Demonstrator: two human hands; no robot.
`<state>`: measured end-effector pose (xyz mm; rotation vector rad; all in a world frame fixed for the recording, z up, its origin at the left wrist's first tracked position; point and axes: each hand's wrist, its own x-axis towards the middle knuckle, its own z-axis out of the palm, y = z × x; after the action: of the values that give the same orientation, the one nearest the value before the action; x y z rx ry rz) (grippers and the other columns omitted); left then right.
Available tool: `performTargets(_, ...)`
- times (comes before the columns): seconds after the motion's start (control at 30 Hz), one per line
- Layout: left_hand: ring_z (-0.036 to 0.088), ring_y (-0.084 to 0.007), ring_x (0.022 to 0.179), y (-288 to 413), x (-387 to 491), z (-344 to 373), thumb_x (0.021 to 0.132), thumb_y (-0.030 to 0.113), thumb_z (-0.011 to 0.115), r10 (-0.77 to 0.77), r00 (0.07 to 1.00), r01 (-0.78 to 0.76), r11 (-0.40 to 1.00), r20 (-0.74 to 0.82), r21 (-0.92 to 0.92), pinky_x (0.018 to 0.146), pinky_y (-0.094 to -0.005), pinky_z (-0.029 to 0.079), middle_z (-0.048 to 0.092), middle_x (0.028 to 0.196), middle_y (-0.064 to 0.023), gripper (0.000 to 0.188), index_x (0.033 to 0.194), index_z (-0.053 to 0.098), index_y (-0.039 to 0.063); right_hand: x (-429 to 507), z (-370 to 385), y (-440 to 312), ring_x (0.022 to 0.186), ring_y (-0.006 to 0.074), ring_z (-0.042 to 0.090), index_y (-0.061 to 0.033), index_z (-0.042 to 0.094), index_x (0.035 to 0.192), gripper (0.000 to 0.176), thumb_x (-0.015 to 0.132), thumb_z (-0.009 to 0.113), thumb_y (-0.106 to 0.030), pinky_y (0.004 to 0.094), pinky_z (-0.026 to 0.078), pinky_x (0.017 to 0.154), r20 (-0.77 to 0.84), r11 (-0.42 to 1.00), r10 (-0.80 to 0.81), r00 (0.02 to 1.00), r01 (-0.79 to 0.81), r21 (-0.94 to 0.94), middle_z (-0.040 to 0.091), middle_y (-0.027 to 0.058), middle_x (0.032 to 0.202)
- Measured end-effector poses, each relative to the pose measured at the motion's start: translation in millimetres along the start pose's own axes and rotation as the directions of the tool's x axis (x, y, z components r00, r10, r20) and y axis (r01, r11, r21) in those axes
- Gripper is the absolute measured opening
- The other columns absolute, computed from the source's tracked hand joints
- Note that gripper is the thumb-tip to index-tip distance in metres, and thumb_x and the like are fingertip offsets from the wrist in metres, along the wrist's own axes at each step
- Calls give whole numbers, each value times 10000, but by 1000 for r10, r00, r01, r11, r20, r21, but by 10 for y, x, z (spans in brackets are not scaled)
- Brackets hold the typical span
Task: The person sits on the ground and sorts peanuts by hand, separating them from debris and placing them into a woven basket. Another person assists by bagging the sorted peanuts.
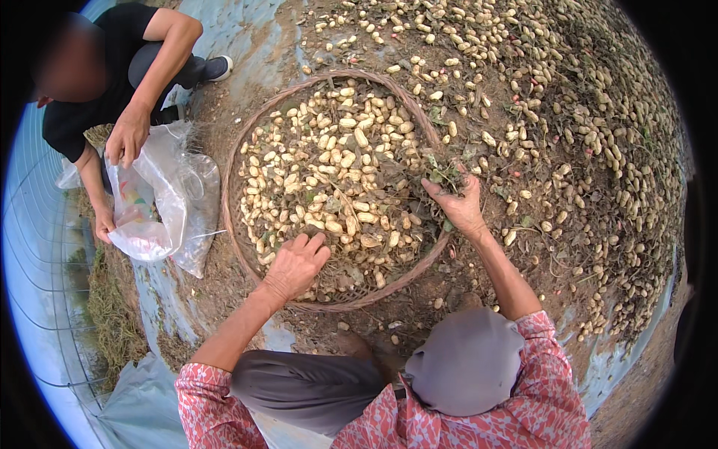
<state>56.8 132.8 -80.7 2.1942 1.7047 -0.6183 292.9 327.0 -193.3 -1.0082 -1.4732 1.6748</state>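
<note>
A round woven basket (247,120) stands before me, holding many unshelled peanuts (336,163) mixed with dry leaves and stems. My left hand (297,264) rests palm down on the peanuts at the basket's near left, fingers curled; whatever lies beneath the fingers is hidden. At the right rim, my right hand (461,207) grips a clump of dry and green leaves (446,174) between thumb and fingers. Dark leaf litter lies in the basket just left of that hand.
A large spread of peanuts (606,134) covers the ground to the right. At left, a crouching person (134,106) holds a translucent plastic bag (168,207) by its mouth. A filled bag (202,224) stands beside it. Blue sheeting (140,398) lies at lower left.
</note>
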Motion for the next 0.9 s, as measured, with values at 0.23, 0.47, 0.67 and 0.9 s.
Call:
performTargets(0.23,572,-246,939,-745,506,-503,599,0,674,-167,986,167,986,-6,25,706,-351,532,453,1305,-65,332,905,549,30,11,-5,-12,803,104,633,-32,667,986,227,774,721,-92,303,502,819,13,998,-45,999,45,34,698,51,905)
performTargets(0.47,563,-221,837,-552,410,-140,588,48,690,-59,983,35,990,173,137,666,-314,523,572,934,-78,378,945,564,61,-14,-70,-27,862,101,582,-12,648,1025,272,771,712,-85,290,463,865,38,994,-5,999,1,108,673,43,967)
performTargets(0.67,584,-250,867,-734,224,-340,527,1,712,-211,967,194,973,-143,-125,651,-331,509,625,935,-104,615,1090,486,97,1,-10,28,837,124,584,17,614,1049,370,700,712,-57,286,472,829,35,984,-126,991,129,-123,667,55,925)
performTargets(0.9,581,-253,894,-428,1162,-151,575,-12,649,-138,982,133,990,127,44,694,-364,532,597,962,-90,486,1050,578,59,-16,-1,70,853,112,592,9,616,1017,304,734,704,-58,267,479,808,-43,991,-19,999,24,132,664,47,937)
